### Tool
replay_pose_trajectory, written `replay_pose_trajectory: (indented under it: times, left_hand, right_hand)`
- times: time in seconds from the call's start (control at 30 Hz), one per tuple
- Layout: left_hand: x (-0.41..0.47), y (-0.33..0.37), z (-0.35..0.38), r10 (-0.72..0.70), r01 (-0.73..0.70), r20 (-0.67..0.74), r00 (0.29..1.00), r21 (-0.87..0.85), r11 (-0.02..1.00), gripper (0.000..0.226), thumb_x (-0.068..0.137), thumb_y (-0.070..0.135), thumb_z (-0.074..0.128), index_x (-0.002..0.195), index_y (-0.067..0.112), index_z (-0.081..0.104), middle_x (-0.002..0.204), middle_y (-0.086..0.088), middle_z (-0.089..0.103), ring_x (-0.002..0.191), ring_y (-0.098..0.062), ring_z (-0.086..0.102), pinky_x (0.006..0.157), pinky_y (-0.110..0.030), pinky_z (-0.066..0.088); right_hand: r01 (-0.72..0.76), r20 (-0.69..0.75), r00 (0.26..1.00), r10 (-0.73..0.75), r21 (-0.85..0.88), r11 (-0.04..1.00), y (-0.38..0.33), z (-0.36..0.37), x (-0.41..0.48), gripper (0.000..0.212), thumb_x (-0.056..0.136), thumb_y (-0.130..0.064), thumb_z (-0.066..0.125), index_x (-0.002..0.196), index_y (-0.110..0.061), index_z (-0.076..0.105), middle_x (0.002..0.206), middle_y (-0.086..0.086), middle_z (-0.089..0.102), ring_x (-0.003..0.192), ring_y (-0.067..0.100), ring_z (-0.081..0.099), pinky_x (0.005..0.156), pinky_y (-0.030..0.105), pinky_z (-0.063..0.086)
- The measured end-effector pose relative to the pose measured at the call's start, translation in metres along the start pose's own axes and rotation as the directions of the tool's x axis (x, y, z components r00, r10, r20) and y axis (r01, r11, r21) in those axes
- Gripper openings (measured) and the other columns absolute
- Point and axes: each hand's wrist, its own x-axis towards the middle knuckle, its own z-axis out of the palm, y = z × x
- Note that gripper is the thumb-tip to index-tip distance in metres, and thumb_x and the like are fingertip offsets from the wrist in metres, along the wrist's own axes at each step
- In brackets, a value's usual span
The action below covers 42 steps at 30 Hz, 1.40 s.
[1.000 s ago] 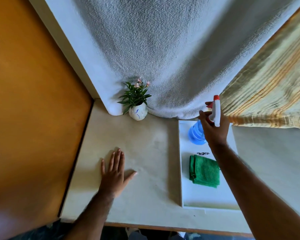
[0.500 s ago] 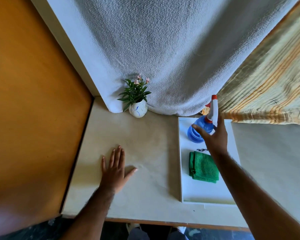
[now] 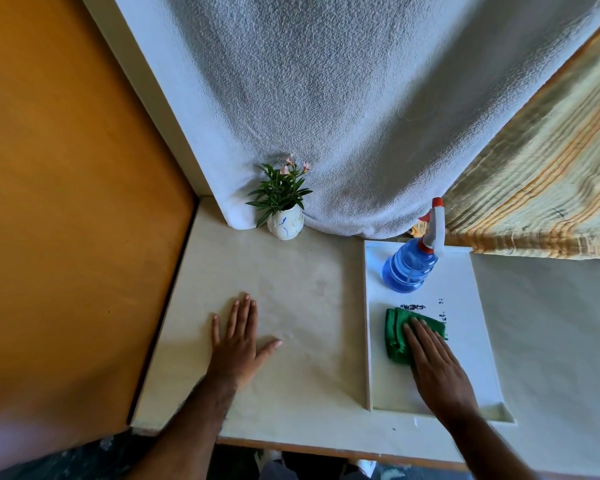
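A folded green cloth [image 3: 397,332] lies on a white tray [image 3: 465,289] at the right of the table. My right hand [image 3: 437,365] rests flat on the cloth with straight fingers, covering its near right part. Behind it on the tray stands a blue spray bottle [image 3: 409,268] with a white and red trigger head, untouched. Dark specks [image 3: 413,307] mark the tray just beyond the cloth. My left hand [image 3: 238,337] lies flat on the bare cream table [image 3: 291,282], fingers spread.
A small white vase with a green plant [image 3: 284,209] stands at the back of the table against a hanging grey-white towel [image 3: 326,116]. An orange wall [image 3: 66,202] bounds the left side. A striped yellow curtain [image 3: 541,188] hangs at the right.
My right hand let go of the spray bottle, which now stands on the tray, and moved back down onto the green cloth. My left hand stayed flat on the table.
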Motion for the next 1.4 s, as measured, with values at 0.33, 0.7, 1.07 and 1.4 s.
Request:
replay_pose_trajectory:
  times: [0.33,0.7,1.07,1.4]
  left_hand:
    - [-0.004,-0.006,0.020,0.032,-0.028,-0.154,0.988,0.028,0.999,0.094,0.095,0.076,0.033,0.163,0.010,0.031,0.172,-0.009,0.032,0.157,-0.026,0.035,0.124,-0.067,0.030]
    - [-0.003,-0.011,0.030,0.077,-0.057,-0.285,0.955,0.078,0.995,0.095,0.097,0.074,0.041,0.164,0.008,0.027,0.173,-0.011,0.029,0.160,-0.029,0.030,0.125,-0.066,0.030]
    - [-0.002,-0.011,0.033,0.062,-0.042,-0.295,0.953,0.074,0.996,0.097,0.096,0.076,0.044,0.165,0.011,0.024,0.176,-0.008,0.024,0.162,-0.026,0.023,0.124,-0.066,0.031]
    - [0.000,-0.014,0.036,0.058,-0.041,-0.281,0.958,0.067,0.997,0.099,0.095,0.079,0.043,0.166,0.012,0.021,0.177,-0.007,0.020,0.163,-0.025,0.020,0.126,-0.066,0.027]
  right_hand:
    - [0.020,-0.109,0.994,-0.001,0.178,0.984,-0.047,-0.039,0.032,0.066,0.075,0.019,0.060,0.137,-0.007,0.064,0.143,0.011,0.061,0.129,0.029,0.061,0.098,0.042,0.057]
    - [0.538,-0.200,0.832,-0.517,0.065,0.840,-0.153,-0.049,0.222,0.045,0.100,-0.005,0.038,0.139,0.000,0.060,0.146,0.022,0.056,0.137,0.038,0.052,0.114,0.048,0.043]
    - [0.608,-0.170,0.784,-0.597,0.015,0.794,-0.159,-0.020,0.276,0.045,0.086,0.009,0.072,0.130,0.005,0.065,0.139,0.027,0.061,0.131,0.042,0.057,0.106,0.055,0.050]
    - [0.502,-0.033,0.858,-0.513,0.266,0.823,-0.159,0.007,0.269,0.057,0.080,0.024,0.053,0.133,0.006,0.062,0.140,0.025,0.060,0.133,0.044,0.054,0.110,0.058,0.044]
